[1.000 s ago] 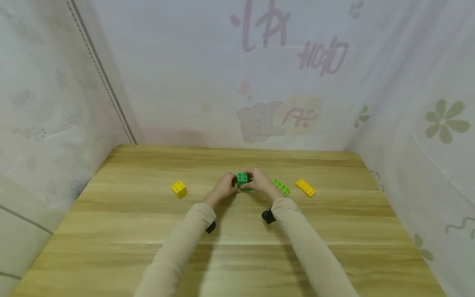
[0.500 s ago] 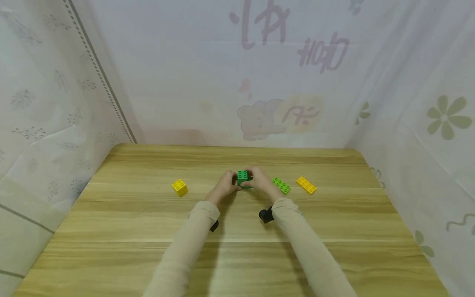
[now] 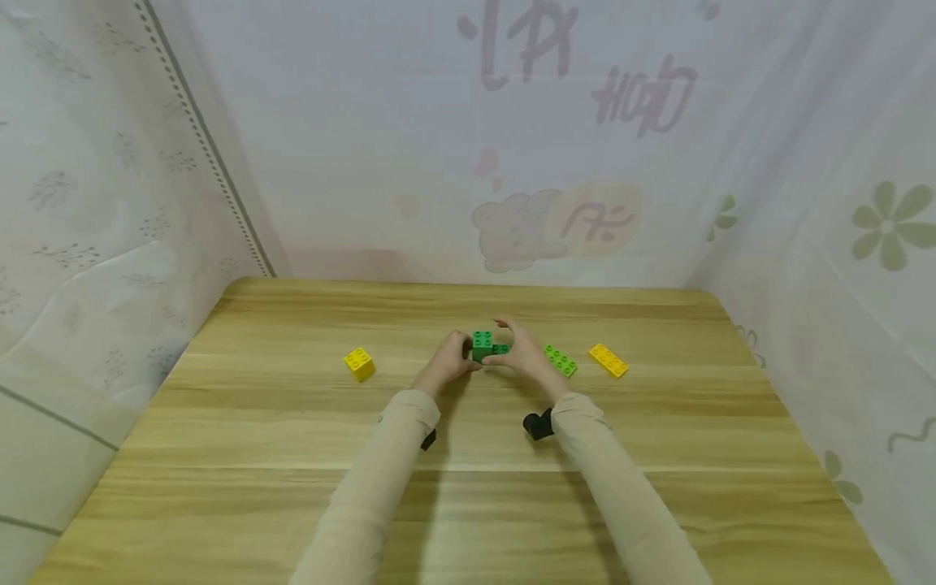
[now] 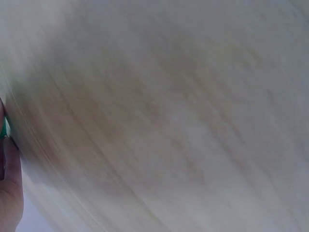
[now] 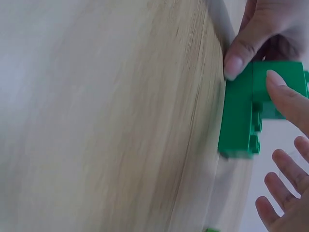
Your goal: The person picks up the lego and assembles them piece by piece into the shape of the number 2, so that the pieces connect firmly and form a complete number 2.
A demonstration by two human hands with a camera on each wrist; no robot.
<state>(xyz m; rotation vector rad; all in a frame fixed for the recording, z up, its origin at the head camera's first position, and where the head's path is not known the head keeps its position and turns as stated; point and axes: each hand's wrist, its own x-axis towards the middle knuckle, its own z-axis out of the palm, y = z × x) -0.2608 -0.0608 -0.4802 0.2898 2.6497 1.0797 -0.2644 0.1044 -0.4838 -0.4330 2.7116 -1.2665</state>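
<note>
Gripping a green stack (image 3: pixel 483 348) of two bricks, left of the light-green plate (image 3: pixel 561 361)

Pinching the lower brick (image 5: pixel 236 121) between thumb and curled fingers of the left hand (image 3: pixel 448 361), on the end away from the plate; touching the upper brick (image 5: pixel 289 75) with the thumb of the right hand (image 3: pixel 526 353), between stack and plate, with the other fingers spread apart; probably light, stiff and hard to break, perhaps slick on the smooth walls, best taken across opposite sides of the lower brick, clear of the exposed studs (image 5: pixel 258 121)
</note>
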